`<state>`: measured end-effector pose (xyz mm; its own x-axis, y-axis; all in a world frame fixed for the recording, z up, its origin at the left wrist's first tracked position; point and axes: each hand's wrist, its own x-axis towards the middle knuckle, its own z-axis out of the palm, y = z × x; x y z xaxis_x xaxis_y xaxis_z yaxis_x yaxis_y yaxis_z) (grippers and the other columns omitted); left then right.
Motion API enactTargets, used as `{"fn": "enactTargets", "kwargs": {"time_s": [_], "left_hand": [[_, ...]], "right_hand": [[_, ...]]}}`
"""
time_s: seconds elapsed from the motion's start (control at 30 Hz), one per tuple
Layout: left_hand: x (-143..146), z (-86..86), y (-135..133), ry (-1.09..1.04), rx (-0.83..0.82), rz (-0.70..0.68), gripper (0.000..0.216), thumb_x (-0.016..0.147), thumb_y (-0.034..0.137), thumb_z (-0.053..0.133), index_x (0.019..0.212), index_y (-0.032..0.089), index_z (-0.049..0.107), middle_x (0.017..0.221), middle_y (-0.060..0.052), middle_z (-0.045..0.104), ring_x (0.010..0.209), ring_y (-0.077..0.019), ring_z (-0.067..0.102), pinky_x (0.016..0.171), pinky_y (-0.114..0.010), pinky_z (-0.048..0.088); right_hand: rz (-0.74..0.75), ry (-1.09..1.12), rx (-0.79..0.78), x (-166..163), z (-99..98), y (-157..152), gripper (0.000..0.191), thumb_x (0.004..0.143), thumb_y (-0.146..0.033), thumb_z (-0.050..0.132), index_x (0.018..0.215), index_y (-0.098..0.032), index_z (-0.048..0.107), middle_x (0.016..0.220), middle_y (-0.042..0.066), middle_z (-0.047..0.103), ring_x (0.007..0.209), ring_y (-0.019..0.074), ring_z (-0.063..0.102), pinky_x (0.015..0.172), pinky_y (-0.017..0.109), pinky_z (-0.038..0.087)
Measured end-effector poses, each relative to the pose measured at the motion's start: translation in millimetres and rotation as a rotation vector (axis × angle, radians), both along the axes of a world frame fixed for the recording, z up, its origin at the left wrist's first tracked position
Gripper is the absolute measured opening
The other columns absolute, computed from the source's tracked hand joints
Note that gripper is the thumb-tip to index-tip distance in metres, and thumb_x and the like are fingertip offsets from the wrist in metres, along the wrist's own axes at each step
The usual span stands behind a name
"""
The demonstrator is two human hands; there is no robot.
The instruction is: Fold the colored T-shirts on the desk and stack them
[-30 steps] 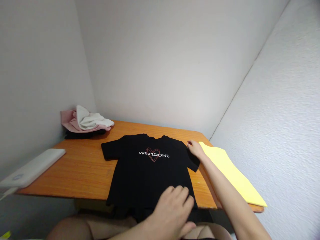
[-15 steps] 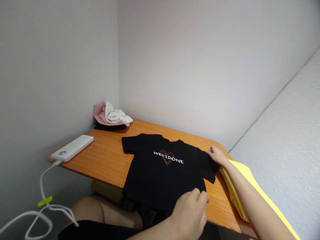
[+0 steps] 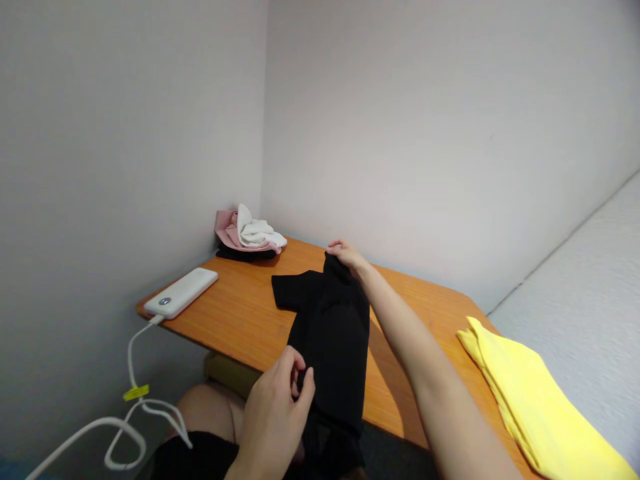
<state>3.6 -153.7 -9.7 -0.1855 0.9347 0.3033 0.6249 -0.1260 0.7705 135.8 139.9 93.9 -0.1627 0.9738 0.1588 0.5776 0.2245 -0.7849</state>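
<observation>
On the wooden table (image 3: 247, 307), a black T-shirt (image 3: 340, 347) is laid with one short sleeve (image 3: 295, 291) spread at the left and the other side doubled over. Its far end is pinched by the right hand (image 3: 349, 257) and its near end by the left hand (image 3: 275, 403), presumably so the doubled cloth runs straight between them. A folded yellow garment (image 3: 540, 400) and a white power bank (image 3: 185, 292) are set well apart, perhaps to leave room.
</observation>
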Motion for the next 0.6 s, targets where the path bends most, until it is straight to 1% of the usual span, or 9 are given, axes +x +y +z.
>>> {"fn": "enactTargets", "kwargs": {"time_s": [0.07,0.13,0.2,0.27,0.33,0.37,0.47,0.53,0.6], "left_hand": [[-16,-14.6,-2,0.14,0.008,0.066,0.009,0.09,0.029,0.044,0.082,0.024,0.045,0.071,0.0,0.056,0.069,-0.0193,0.06,0.066,-0.033,0.043],[-26,-27.3,-3,0.194,0.022,0.078,0.008,0.09,0.026,0.041,0.083,0.024,0.045,0.078,-0.003,0.06,0.076,-0.0216,0.063,0.071,-0.035,0.045],[-30,-35.5,-4,0.2,0.014,0.055,0.008,0.09,0.025,0.039,0.085,0.025,0.045,0.08,-0.004,0.062,0.077,-0.0214,0.064,0.071,-0.034,0.046],[-30,-37.7,-4,0.199,-0.02,0.005,0.006,0.09,0.024,0.041,0.085,0.025,0.045,0.079,-0.004,0.063,0.076,-0.0206,0.065,0.067,-0.032,0.046],[-30,-33.6,-3,0.219,-0.065,-0.045,0.005,0.089,0.026,0.044,0.084,0.025,0.045,0.075,-0.003,0.064,0.073,-0.0206,0.066,0.062,-0.03,0.045],[-32,-29.4,-1,0.241,-0.089,-0.047,0.007,0.089,0.029,0.045,0.084,0.025,0.046,0.072,-0.003,0.064,0.071,-0.0211,0.066,0.06,-0.029,0.044],[-43,-10.6,9,0.301,-0.102,0.035,0.022,0.095,0.041,0.04,0.083,0.024,0.047,0.068,-0.003,0.064,0.066,-0.022,0.066,0.059,-0.03,0.042],[-56,3.2,24,0.323,-0.061,0.108,0.028,0.098,0.042,0.034,0.084,0.023,0.049,0.073,-0.004,0.066,0.071,-0.0223,0.066,0.063,-0.031,0.043],[-67,14.4,47,0.356,-0.018,0.165,0.029,0.1,0.038,0.031,0.088,0.021,0.051,0.083,-0.007,0.068,0.081,-0.0227,0.066,0.069,-0.031,0.044]], "right_hand": [[0.015,-0.021,-0.042,-35,-22.2,-1,0.013,0.082,-0.017,0.062,0.094,-0.017,0.059,0.077,0.001,0.062,0.071,0.0126,0.057,0.07,0.025,0.047],[0.024,-0.045,-0.07,-53,-39.7,-2,0.01,0.078,-0.015,0.066,0.086,-0.016,0.06,0.079,0.003,0.063,0.079,0.0151,0.059,0.078,0.029,0.048],[0.039,-0.056,-0.093,-59,-47.6,-3,0.012,0.077,-0.016,0.07,0.082,-0.015,0.059,0.084,0.004,0.063,0.086,0.0173,0.06,0.084,0.034,0.048],[0.059,-0.045,-0.123,-58,-45.9,-2,0.014,0.078,-0.019,0.071,0.083,-0.015,0.059,0.087,0.004,0.063,0.089,0.0189,0.061,0.086,0.038,0.049],[0.098,-0.002,-0.16,-57,-38.4,-4,0.015,0.081,-0.023,0.069,0.088,-0.016,0.058,0.086,0.006,0.064,0.086,0.0195,0.063,0.084,0.038,0.051],[0.13,0.029,-0.177,-56,-34.2,-5,0.015,0.085,-0.026,0.065,0.092,-0.016,0.057,0.085,0.007,0.065,0.085,0.0194,0.064,0.082,0.037,0.053],[0.225,0.122,-0.187,-50,-27.7,-18,0.024,0.094,-0.033,0.049,0.112,-0.017,0.052,0.089,0.008,0.067,0.082,0.0177,0.067,0.079,0.035,0.055],[0.236,0.146,-0.158,-41,-32.5,-31,0.029,0.095,-0.03,0.045,0.12,-0.017,0.047,0.095,0.009,0.068,0.083,0.0175,0.068,0.08,0.037,0.055],[0.189,0.122,-0.099,-29,-44.9,-48,0.031,0.091,-0.025,0.047,0.12,-0.018,0.048,0.1,0.009,0.066,0.09,0.0193,0.066,0.088,0.041,0.052]]}}
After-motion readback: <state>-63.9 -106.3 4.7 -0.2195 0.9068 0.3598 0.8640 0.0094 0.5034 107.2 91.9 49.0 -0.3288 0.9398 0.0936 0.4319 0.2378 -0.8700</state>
